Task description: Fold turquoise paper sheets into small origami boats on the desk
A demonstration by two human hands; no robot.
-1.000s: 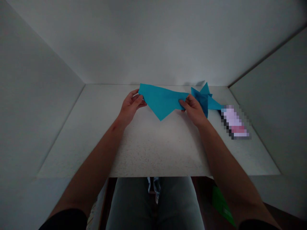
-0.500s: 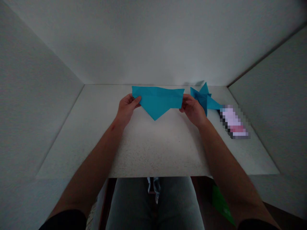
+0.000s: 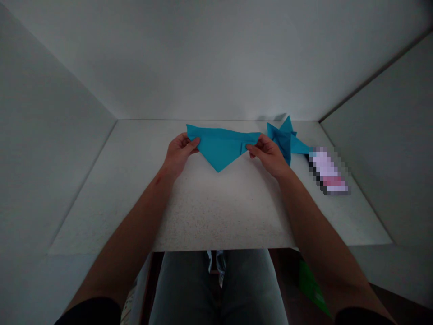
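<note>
A sheet of blue paper (image 3: 218, 146), folded with a straight band along its top and a point facing me, is held up over the white table. My left hand (image 3: 181, 151) pinches its left end, thumb in front and fingers behind. At the right end, my right hand (image 3: 269, 155) pinches the paper the same way, its thumb on a small folded flap by the lower edge. Beyond my right hand stands a folded blue paper figure (image 3: 284, 139) with pointed tips, partly hidden by that hand.
A phone (image 3: 327, 171), blurred into blocks, lies right of the paper figure and touches or nearly touches its tip. The speckled white table (image 3: 216, 216) meets a pale wall (image 3: 216, 58) at the back and side walls left and right. Something green (image 3: 313, 286) is below the table at right.
My right thumb has come round to the front of the paper and presses on its right end, where a small flap now shows folded. The top right corner has dipped slightly.
</note>
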